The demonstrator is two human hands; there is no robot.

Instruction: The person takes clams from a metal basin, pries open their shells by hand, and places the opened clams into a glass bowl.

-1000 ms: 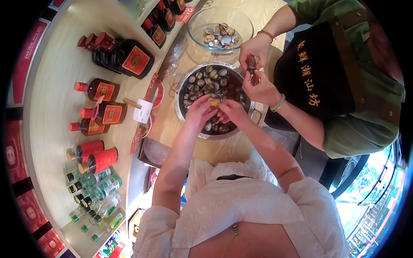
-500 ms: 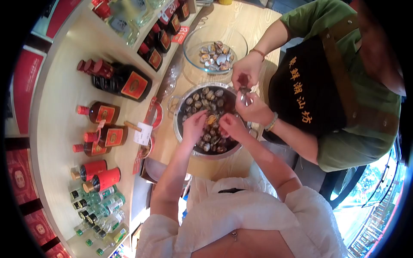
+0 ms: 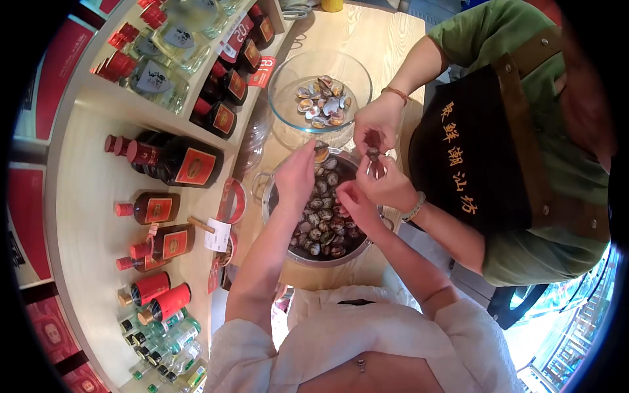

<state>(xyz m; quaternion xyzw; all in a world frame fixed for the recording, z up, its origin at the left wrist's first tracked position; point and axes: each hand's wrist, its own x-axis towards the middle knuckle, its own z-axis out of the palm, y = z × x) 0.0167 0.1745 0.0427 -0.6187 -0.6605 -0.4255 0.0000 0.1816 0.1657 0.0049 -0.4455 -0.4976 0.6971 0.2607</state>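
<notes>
My left hand [image 3: 296, 173] pinches an opened clam [image 3: 322, 153] with orange flesh, held at the far rim of a metal pot [image 3: 313, 262]. Dark, striped whole clams [image 3: 325, 216] fill much of that pot. Over its right side, my right hand [image 3: 357, 202] is closed with fingertips together; whatever they hold is hidden. Beyond the pot stands a clear glass bowl [image 3: 274, 107] with opened clams [image 3: 324, 101] in it.
To the right, a co-worker in a green shirt and black apron [image 3: 445, 170] holds a small dark clam [image 3: 373, 153] in both hands [image 3: 386, 180] beside the pot. Shelves [image 3: 92, 196] of bottles [image 3: 196, 165] line the left. Scissors [image 3: 296, 12] lie at the table's far end.
My left hand has moved from above the pot's middle towards the glass bowl, carrying the opened clam. My right hand stays over the pot. The view has shifted slightly.
</notes>
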